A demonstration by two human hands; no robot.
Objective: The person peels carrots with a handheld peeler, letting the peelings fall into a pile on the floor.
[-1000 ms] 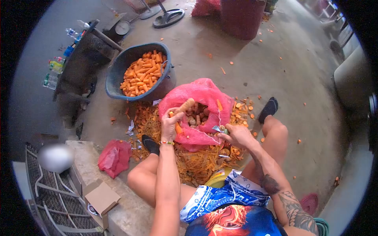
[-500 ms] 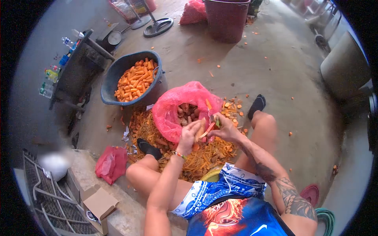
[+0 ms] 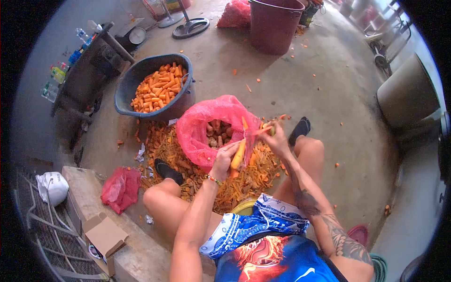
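Single head-worn view here, wide fisheye, tilted forward and steeply down past the wearer's own lap; pink sack (image 3: pixel 206 124) sits close, dead centre, blue tub (image 3: pixel 126 89) just beyond it, leftward.

sack (image 3: pixel 206 123) ahead between feet | tub (image 3: pixel 127 91) behind-left | bucket (image 3: pixel 275 26) far behind
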